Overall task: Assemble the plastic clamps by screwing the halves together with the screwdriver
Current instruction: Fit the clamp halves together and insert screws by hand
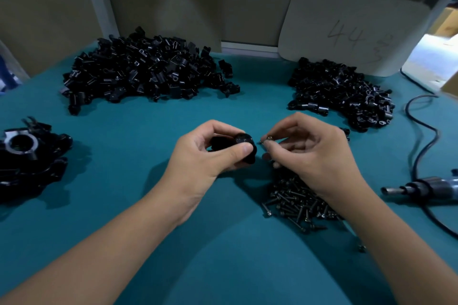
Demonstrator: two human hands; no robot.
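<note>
A teal mat (pixel 138 168) covers the work table, which runs back to beige partition panels (pixel 161 0). At the far right a pale rounded board (pixel 347 30) leans against the wall, with "44" pencilled on it.

At the left edge sits a small cluster of finished clamps (pixel 32 156), glossy black, one showing a round silvery bore. Behind it, far left of centre, lies the larger heap of black clamp halves (pixel 148 69), too many to count.

In the middle, the left hand (pixel 210 153) curls round one clamp (pixel 244 146), thumb across its front and fingers behind, lifted just above the mat. The part is black with a rounded, ribbed end facing right. Just beside it, the right hand (pixel 312 148) pinches a single screw (pixel 267 138) between thumb and forefinger, tip aimed at the clamp but apart from it.

Below the right wrist spreads one pile of dark screws (pixel 297 200), uncountable. Behind the right hand is a second, smaller heap of halves (pixel 342 91). At the right edge one powered screwdriver (pixel 421 189) lies on its side, its black cable (pixel 421 131) looping back across the mat.
</note>
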